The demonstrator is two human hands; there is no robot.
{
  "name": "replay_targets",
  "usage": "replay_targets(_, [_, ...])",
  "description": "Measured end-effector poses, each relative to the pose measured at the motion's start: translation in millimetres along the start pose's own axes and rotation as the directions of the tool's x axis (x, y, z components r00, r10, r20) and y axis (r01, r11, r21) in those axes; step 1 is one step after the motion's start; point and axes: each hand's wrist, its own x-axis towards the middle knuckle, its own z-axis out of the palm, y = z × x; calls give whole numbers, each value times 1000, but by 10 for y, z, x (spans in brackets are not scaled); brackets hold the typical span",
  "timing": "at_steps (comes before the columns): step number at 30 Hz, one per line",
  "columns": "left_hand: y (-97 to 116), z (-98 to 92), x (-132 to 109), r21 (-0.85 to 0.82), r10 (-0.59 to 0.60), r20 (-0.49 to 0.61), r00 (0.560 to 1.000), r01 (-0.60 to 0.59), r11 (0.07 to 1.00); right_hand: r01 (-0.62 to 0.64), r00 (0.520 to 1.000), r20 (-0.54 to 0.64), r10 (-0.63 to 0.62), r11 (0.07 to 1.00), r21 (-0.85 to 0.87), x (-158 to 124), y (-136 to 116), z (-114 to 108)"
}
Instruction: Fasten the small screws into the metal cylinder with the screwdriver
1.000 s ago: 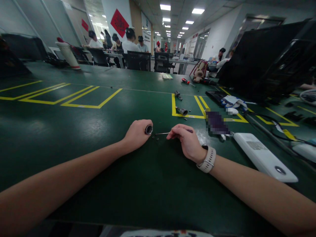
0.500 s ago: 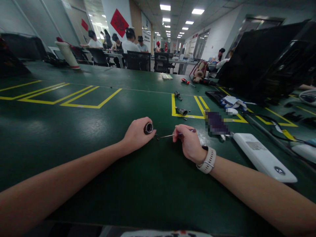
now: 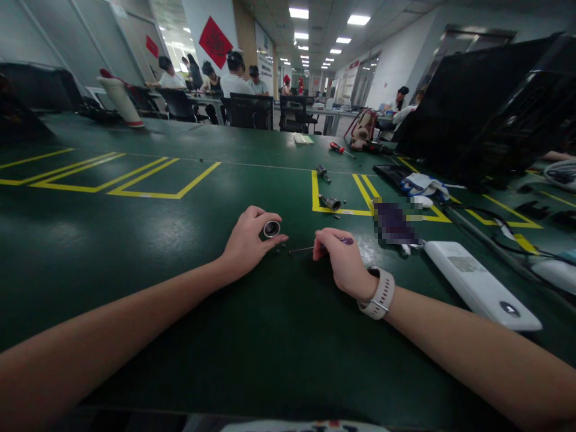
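Near the centre of the frame, the left hand (image 3: 247, 240) grips a short metal sleeve (image 3: 272, 228) between fingers and thumb, its round mouth facing the camera. Just right of centre, the right hand (image 3: 341, 257) is wrapped around a thin-shafted tool (image 3: 302, 249); its purple handle pokes out behind the fingers and its tip points left, close to the green table (image 3: 279, 348). Between the hands lie at least 2 small rings (image 3: 284, 245), just below the left thumb; whether the tip touches another is too small to tell.

The likeliest trouble, I judge, is losing the small rings: a nudge from the thumb or a slip of the tip could scatter them, and dark pieces would be hard to find on that surface. A loose pinch could also drop the sleeve onto them.

Right of centre, 2 metal fittings (image 3: 332, 203) lie by the yellow tape (image 3: 315, 195), with tiny bits (image 3: 336, 216) nearby that might get confused with the rings. Above sits a red-handled screwdriver (image 3: 336, 147). Toward the right, a blurred-out purple object (image 3: 396, 223) and a white power bank (image 3: 483, 287) lie near the right forearm, so an outward sweep could bump them. A large black object (image 3: 486, 108) and coiled cable (image 3: 562, 174) crowd the right edge.
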Motion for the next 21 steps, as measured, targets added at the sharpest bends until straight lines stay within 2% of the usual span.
replay_targets(3, [-18, 5, -3, -96, -15, 17, 1000, 17, 995, 29, 999, -18, -31, 994, -105, -13, -65, -24])
replay_targets(7, [-95, 22, 23, -138, 34, -8, 999, -35, 990, 57, 998, 7, -57, 980, -192, -45, -149, -36])
replay_targets(11, [-158, 62, 49, -285, -13, 39, 999, 23, 958, 115, 993, 58, -104, 964, -240, -83, -160, -22])
replay_targets(15, [-156, 85, 61, -554, -126, 137, 982, 182, 812, 150, 988, 83, -133, 957, -247, -94, -130, -16])
replay_targets(18, [-127, 79, 70, -652, -219, 197, 956, 294, 698, 159, 986, 81, -144, 958, -237, -83, -107, -19])
replay_targets(21, [-98, 72, 78, -725, -284, 217, 934, 349, 594, 162, 987, 51, -154, 958, -237, -73, -87, -23])
